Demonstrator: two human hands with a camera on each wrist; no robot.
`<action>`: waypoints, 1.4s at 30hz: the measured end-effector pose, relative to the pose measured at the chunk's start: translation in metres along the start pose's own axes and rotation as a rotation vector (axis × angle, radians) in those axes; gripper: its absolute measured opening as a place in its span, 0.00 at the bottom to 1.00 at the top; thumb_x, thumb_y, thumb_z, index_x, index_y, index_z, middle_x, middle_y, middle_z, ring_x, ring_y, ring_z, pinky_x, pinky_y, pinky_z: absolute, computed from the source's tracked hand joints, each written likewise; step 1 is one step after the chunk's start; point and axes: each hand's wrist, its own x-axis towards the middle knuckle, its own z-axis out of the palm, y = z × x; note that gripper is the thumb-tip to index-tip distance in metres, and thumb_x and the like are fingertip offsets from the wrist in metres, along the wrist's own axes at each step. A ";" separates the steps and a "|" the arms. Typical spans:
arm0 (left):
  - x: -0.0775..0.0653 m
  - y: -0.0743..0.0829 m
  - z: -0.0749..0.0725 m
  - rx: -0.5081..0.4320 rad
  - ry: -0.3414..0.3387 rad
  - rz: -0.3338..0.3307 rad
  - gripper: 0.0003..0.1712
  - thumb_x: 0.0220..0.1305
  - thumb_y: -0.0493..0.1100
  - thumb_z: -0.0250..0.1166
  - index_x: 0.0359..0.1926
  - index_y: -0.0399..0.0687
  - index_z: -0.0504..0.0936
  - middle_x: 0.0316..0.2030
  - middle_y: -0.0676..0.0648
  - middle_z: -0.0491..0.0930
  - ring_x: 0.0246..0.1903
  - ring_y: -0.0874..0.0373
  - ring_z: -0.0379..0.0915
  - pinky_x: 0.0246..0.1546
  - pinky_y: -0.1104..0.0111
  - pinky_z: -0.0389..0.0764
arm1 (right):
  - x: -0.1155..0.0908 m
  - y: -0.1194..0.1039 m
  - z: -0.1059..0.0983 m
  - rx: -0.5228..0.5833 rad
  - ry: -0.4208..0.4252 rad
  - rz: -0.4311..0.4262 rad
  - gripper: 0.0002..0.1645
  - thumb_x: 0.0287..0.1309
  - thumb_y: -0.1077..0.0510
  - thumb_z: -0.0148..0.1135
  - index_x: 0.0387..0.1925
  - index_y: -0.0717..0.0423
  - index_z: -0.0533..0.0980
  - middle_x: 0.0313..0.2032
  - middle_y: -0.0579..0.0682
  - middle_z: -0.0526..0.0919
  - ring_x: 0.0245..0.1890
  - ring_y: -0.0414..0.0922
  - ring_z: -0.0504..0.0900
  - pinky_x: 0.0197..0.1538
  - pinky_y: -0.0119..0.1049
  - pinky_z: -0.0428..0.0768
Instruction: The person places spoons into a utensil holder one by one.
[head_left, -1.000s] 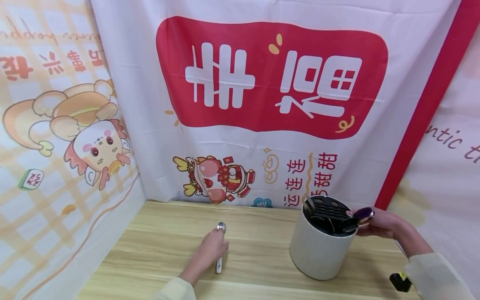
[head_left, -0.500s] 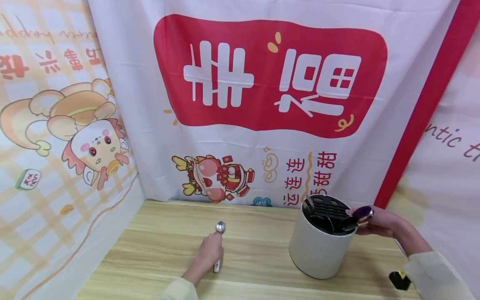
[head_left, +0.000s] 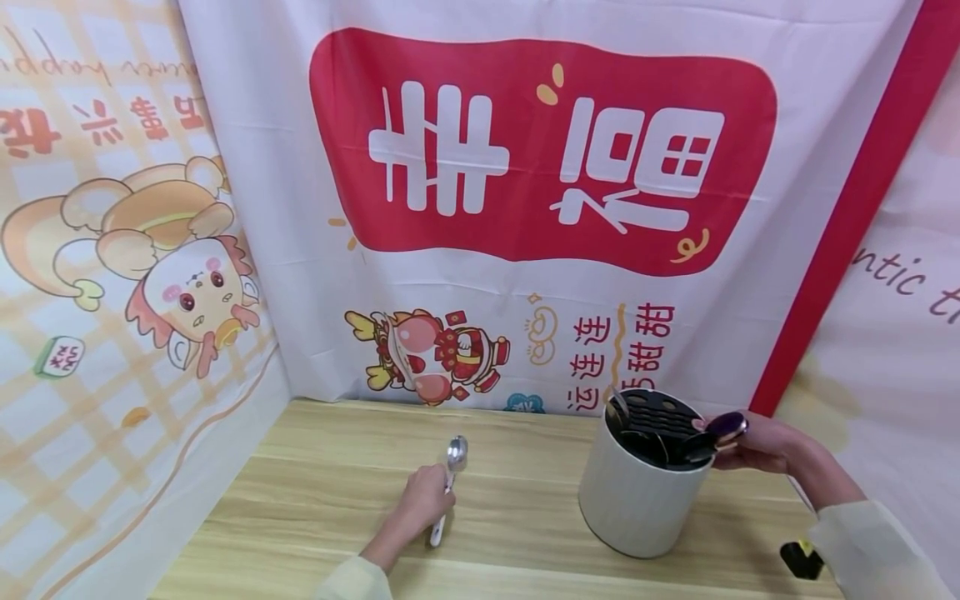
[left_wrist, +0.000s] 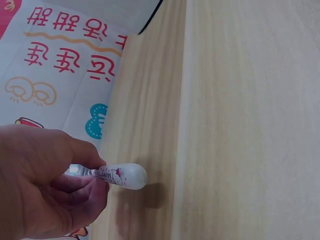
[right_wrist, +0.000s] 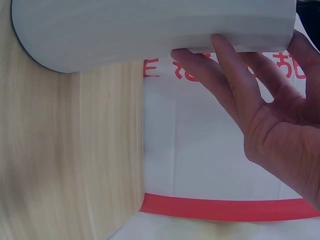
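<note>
My left hand (head_left: 424,498) pinches a spoon (head_left: 457,450) by its handle, over the left part of the wooden table. Its metal bowl points away from me, and the white end with a small print shows below the fingers, also in the left wrist view, where the hand (left_wrist: 50,180) has thumb and finger around the handle (left_wrist: 122,176). To the right stands a white cylindrical utensil holder (head_left: 637,500) with a black slotted top. My right hand (head_left: 757,446) touches its far right side. In the right wrist view, the nearly straight fingers (right_wrist: 232,70) rest against its wall.
Several utensils stand in the holder, among them a dark spoon (head_left: 726,429) leaning over its right rim. A small black and yellow object (head_left: 801,560) lies by the right sleeve. Printed cloths (head_left: 540,283) hang behind the table (head_left: 517,483) and at both sides.
In my left hand the spoon has turned, its bowl swinging right and a little away from me. More of the spoon shows past the fingers. My right hand and the holder stay put.
</note>
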 end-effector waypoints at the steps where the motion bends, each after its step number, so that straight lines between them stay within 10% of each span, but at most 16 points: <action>1: 0.000 0.002 -0.001 -0.010 0.008 0.018 0.11 0.52 0.28 0.64 0.20 0.44 0.73 0.17 0.49 0.72 0.15 0.60 0.69 0.12 0.75 0.73 | 0.000 0.000 0.000 0.000 -0.001 0.001 0.19 0.76 0.53 0.44 0.42 0.42 0.83 0.39 0.42 0.87 0.41 0.38 0.86 0.51 0.38 0.85; 42: 0.009 0.138 -0.057 -0.157 0.185 0.412 0.05 0.63 0.40 0.67 0.31 0.49 0.79 0.25 0.54 0.80 0.24 0.69 0.71 0.25 0.79 0.76 | 0.002 -0.001 -0.001 -0.014 0.024 0.030 0.18 0.76 0.52 0.46 0.40 0.43 0.83 0.39 0.43 0.86 0.40 0.39 0.86 0.51 0.38 0.85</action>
